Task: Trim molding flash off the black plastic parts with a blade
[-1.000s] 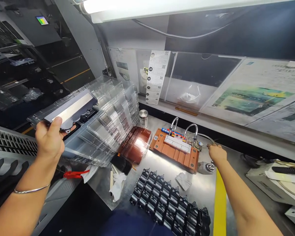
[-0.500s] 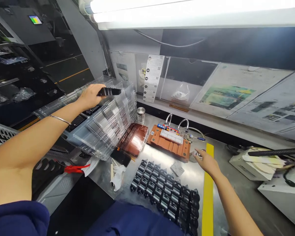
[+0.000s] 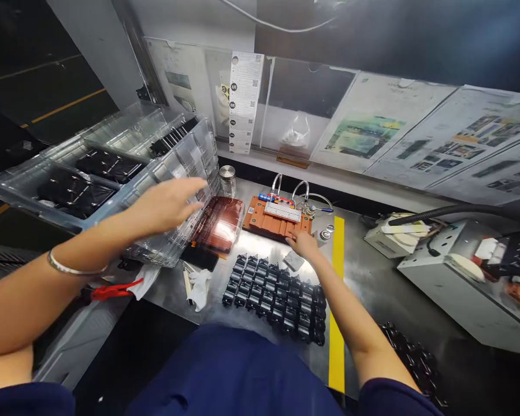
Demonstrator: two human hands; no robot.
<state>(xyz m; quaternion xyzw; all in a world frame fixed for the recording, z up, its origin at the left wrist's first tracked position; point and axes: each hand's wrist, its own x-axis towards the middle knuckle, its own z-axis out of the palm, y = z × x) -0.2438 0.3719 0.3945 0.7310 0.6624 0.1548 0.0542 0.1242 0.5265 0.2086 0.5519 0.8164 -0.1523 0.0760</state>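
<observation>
My left hand (image 3: 170,203) hovers open, fingers stretched, beside the front of a stack of clear plastic trays (image 3: 112,173) that holds black parts. It holds nothing. My right hand (image 3: 302,244) rests palm down on the metal bench at the near edge of an orange-brown fixture (image 3: 277,218) with a white strip and two bent metal tubes. Its fingertips lie by a small grey pad (image 3: 293,261). In front of me lies a black moulded tray (image 3: 274,292) of small black parts.
A reddish translucent tray (image 3: 220,224) lies between the clear stack and the fixture, a small metal canister (image 3: 227,180) behind it. A yellow stripe (image 3: 337,289) crosses the bench. Grey boxes and a black hose (image 3: 459,211) fill the right side. White cloth (image 3: 198,287) and red tool (image 3: 112,290) sit left.
My left hand has let go of a black part on the clear stack and drawn back, open. My right hand moved left, from the round metal piece to the fixture's near edge.
</observation>
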